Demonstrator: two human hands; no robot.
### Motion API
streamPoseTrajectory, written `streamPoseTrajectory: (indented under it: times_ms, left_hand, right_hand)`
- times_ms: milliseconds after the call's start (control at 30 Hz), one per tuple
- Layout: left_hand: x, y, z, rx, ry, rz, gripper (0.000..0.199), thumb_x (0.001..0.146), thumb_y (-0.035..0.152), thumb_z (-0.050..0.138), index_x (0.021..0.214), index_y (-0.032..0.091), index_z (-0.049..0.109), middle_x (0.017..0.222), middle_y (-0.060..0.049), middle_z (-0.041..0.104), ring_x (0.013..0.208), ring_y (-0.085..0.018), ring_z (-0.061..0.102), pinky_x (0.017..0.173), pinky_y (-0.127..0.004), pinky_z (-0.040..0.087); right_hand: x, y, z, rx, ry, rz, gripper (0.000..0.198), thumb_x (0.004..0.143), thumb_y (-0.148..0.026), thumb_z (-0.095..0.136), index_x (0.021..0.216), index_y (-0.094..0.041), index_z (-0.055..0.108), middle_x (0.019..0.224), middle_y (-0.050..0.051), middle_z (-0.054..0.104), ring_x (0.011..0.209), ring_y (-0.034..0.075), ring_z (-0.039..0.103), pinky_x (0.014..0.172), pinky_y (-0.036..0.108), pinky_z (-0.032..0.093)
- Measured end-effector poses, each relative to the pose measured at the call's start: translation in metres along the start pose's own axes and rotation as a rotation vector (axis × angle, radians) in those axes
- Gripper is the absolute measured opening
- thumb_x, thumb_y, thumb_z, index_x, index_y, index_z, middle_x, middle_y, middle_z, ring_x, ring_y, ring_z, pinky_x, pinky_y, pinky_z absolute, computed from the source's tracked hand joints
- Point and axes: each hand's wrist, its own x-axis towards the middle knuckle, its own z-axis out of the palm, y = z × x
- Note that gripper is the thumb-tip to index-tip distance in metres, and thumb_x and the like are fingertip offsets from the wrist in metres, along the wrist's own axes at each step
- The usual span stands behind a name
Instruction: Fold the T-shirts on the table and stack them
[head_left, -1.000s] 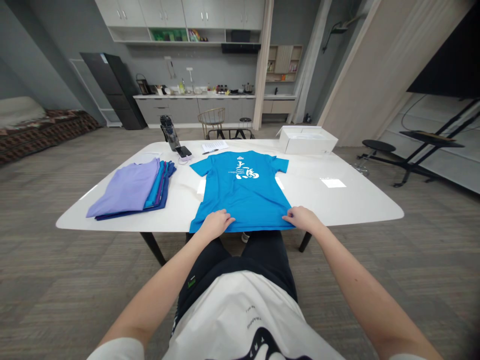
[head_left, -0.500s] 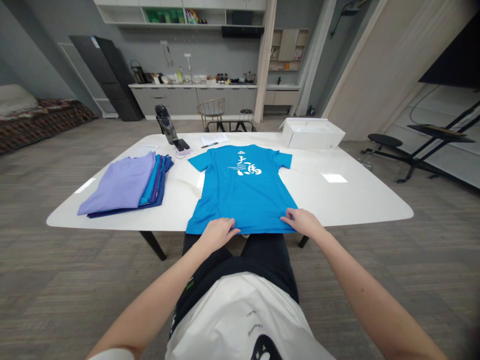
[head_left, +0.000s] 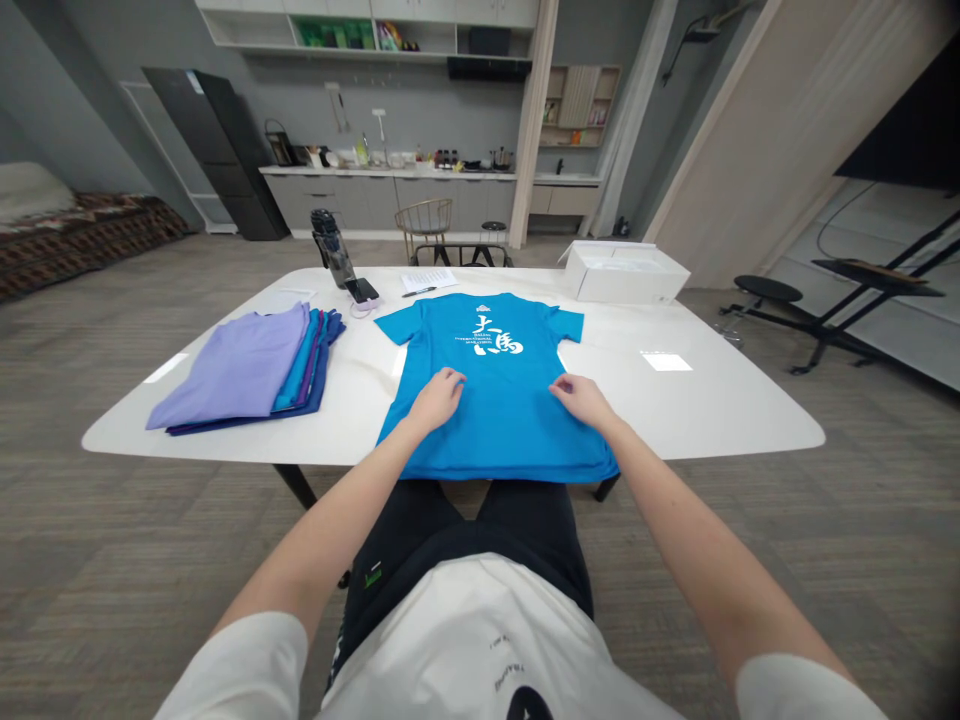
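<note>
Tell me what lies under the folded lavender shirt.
Beneath the lavender shirt, edges of blue, purple and navy folded garments show along its right side. The rest is covered, so I can't count them.

The white emblem (head_left: 483, 308) atop the bright blue, short-sleeved T-shirt (head_left: 502, 430) was too small to resolve, as was the print on the white paper sheet (head_left: 429, 280) at the white table's (head_left: 720, 400) far edge. Near its left edge, the folded lilac garment (head_left: 232, 365) largely hid the layers beneath. Whether the left hand (head_left: 437, 400) or right hand (head_left: 583, 400) touched the T-shirt was indeterminate.
</note>
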Motion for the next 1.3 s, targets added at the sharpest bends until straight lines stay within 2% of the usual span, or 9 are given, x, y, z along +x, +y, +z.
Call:
streamPoseTrajectory:
  times_ms: [100,200,367,467,700,867,1067,1200,1300]
  left_hand:
    - [0.022,-0.036,0.012,0.117,-0.011,-0.118,0.052,0.106,0.037,0.038,0.15,0.013,0.048,0.158,-0.018,0.043,0.147,-0.027,0.041,0.12,-0.04,0.034]
    - [0.016,-0.065,0.02,0.203,-0.098,-0.226,0.066,0.105,0.054,0.032,0.16,0.017,0.034,0.167,-0.015,0.03,0.155,-0.03,0.027,0.126,-0.048,0.022]
    - [-0.004,-0.081,0.021,0.275,-0.125,-0.314,0.075,0.103,0.063,0.023,0.164,0.02,0.027,0.17,-0.013,0.024,0.157,-0.03,0.022,0.126,-0.048,0.02]
    - [0.005,-0.076,0.02,0.319,-0.085,-0.367,0.078,0.102,0.065,0.025,0.164,0.017,0.026,0.168,-0.018,0.026,0.155,-0.034,0.025,0.124,-0.053,0.023]
    - [0.083,-0.087,0.024,0.282,-0.115,-0.173,0.066,0.105,0.057,0.026,0.162,0.024,0.031,0.171,-0.009,0.02,0.158,-0.03,0.018,0.127,-0.05,0.019]
    - [0.108,-0.116,0.027,0.274,-0.168,-0.29,0.069,0.104,0.06,0.025,0.162,0.024,0.032,0.17,-0.011,0.025,0.157,-0.033,0.023,0.125,-0.05,0.023]
    - [0.118,-0.125,0.018,0.376,-0.031,-0.367,0.074,0.101,0.064,0.03,0.159,0.019,0.037,0.162,-0.018,0.039,0.147,-0.037,0.039,0.12,-0.053,0.03]
    - [0.167,-0.144,0.011,0.348,0.054,-0.349,0.068,0.103,0.057,0.03,0.158,0.017,0.039,0.164,-0.018,0.034,0.152,-0.036,0.032,0.124,-0.054,0.023]
    - [0.207,-0.179,0.01,0.218,0.004,-0.48,0.072,0.103,0.057,0.027,0.16,0.013,0.034,0.165,-0.021,0.032,0.152,-0.035,0.032,0.122,-0.051,0.03]
  right_hand:
    - [0.029,0.004,0.024,-0.118,0.089,-0.02,0.034,0.099,-0.034,0.05,0.124,-0.018,0.066,0.13,0.014,0.066,0.118,0.026,0.063,0.101,0.036,0.048]
    - [0.028,0.019,0.039,-0.25,0.066,-0.038,0.045,0.103,-0.04,0.044,0.14,-0.017,0.057,0.148,0.016,0.055,0.134,0.03,0.052,0.11,0.043,0.043]
    - [0.007,0.039,0.04,-0.38,0.073,0.024,0.055,0.106,-0.049,0.034,0.144,-0.014,0.053,0.15,0.018,0.053,0.138,0.032,0.048,0.114,0.046,0.038]
    - [0.017,0.032,0.039,-0.437,0.078,0.049,0.054,0.105,-0.051,0.035,0.137,-0.014,0.058,0.142,0.021,0.058,0.133,0.035,0.052,0.114,0.052,0.035]
    - [0.114,0.004,0.062,-0.276,-0.022,-0.168,0.056,0.107,-0.05,0.035,0.152,-0.018,0.048,0.166,0.014,0.033,0.154,0.03,0.028,0.123,0.048,0.026]
    - [0.154,0.03,0.071,-0.306,-0.049,0.014,0.061,0.107,-0.053,0.031,0.156,-0.019,0.042,0.165,0.014,0.034,0.152,0.034,0.03,0.121,0.053,0.028]
    - [0.168,0.057,0.06,-0.356,0.098,0.105,0.062,0.105,-0.056,0.031,0.146,-0.014,0.054,0.152,0.019,0.052,0.139,0.037,0.046,0.116,0.055,0.032]
    - [0.217,0.063,0.047,-0.293,0.222,0.069,0.06,0.106,-0.053,0.029,0.14,-0.014,0.059,0.148,0.018,0.055,0.138,0.034,0.046,0.12,0.052,0.026]
    - [0.261,0.078,0.042,-0.188,0.165,0.105,0.064,0.106,-0.051,0.025,0.147,-0.009,0.052,0.156,0.02,0.047,0.145,0.03,0.041,0.12,0.044,0.03]
